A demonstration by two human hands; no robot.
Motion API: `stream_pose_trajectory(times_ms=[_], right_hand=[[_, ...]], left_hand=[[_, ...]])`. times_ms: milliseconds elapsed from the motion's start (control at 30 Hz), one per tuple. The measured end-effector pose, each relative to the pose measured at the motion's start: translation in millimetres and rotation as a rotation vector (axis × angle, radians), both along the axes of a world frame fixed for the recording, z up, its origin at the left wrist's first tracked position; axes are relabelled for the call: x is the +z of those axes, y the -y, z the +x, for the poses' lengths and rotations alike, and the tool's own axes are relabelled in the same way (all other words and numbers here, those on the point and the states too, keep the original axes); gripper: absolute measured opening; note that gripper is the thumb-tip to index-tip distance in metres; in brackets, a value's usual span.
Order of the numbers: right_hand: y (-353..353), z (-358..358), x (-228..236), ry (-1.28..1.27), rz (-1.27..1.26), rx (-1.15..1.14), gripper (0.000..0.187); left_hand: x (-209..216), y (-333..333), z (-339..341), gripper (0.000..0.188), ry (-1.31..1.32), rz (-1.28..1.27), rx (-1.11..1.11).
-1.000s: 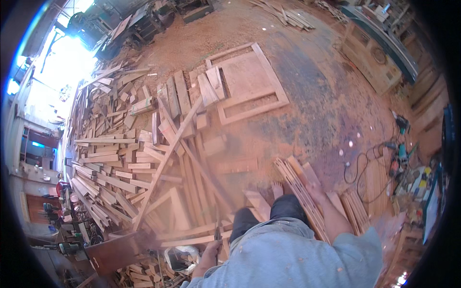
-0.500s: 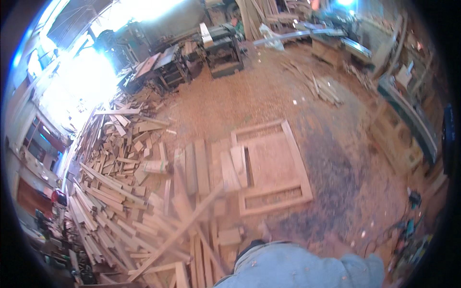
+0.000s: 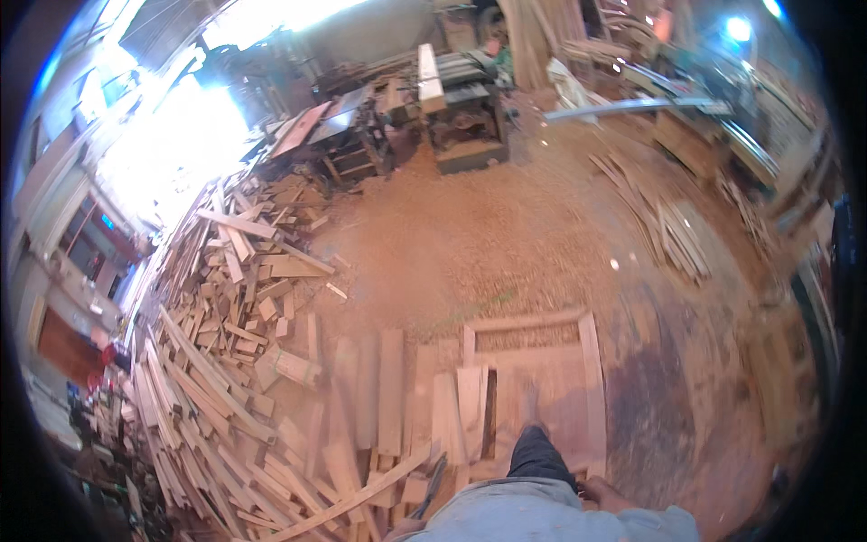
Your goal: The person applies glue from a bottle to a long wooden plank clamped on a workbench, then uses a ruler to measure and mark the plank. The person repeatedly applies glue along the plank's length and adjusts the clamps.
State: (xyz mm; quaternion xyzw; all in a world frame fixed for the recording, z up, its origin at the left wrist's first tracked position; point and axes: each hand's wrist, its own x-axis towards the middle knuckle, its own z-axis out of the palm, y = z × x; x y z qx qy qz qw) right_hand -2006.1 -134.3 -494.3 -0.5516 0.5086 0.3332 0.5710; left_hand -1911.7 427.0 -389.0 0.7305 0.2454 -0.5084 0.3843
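At the lower edge my left hand (image 3: 406, 527) shows only in part, closed around a dark, narrow tool (image 3: 435, 479); its exact kind is unclear. My right hand (image 3: 600, 494) hangs beside my blue-grey shirt, low over the near right corner of a wooden frame panel (image 3: 569, 388). Its fingers are too blurred to read, and I see nothing in it. My foot (image 3: 530, 404), below a dark trouser leg, is over the panel. Two short boards (image 3: 472, 406) lie along the panel's left side.
Offcuts (image 3: 244, 316) and long strips (image 3: 194, 388) heap up at left. Several planks (image 3: 390, 388) lie beside the panel. Machine benches (image 3: 465, 126) stand at the back. A bundle of thin strips (image 3: 668, 226) lies on the sawdust-covered floor at right.
I have moved forward, so the panel now sits lower and nearer, partly under my leg. My foot and the dark tool by my left hand have come into view.
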Motion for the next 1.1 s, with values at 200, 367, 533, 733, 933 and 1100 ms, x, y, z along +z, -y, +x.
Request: stream_pose_trajectory(times_ms=[200, 367, 533, 733, 933, 1100], right_hand=[[140, 388, 24, 0.259, -0.636, 0.423, 0.042], [228, 685, 92, 0.572, -0.748, 0.151, 0.043], [159, 857, 212, 0.789, -0.301, 0.115, 0.048], [192, 939, 150, 0.558, -0.153, -0.126, 0.049], [154, 907, 86, -0.092, -0.228, -0.122, 0.051], [20, 1088, 65, -0.076, -0.007, 0.133, 0.047]], left_hand=[[36, 58, 174, 0.018, 0.457, -0.044, -0.211], [59, 133, 339, 0.038, 0.289, 0.06, 0.074], [47, 157, 482, 0.046, 0.02, 0.106, 0.576], [9, 129, 712, 0.046, 0.124, 0.12, 0.38], [7, 63, 919, 0.046, 0.398, 0.18, 0.016], [26, -10, 1080, 0.05, 0.516, 0.372, -0.029]])
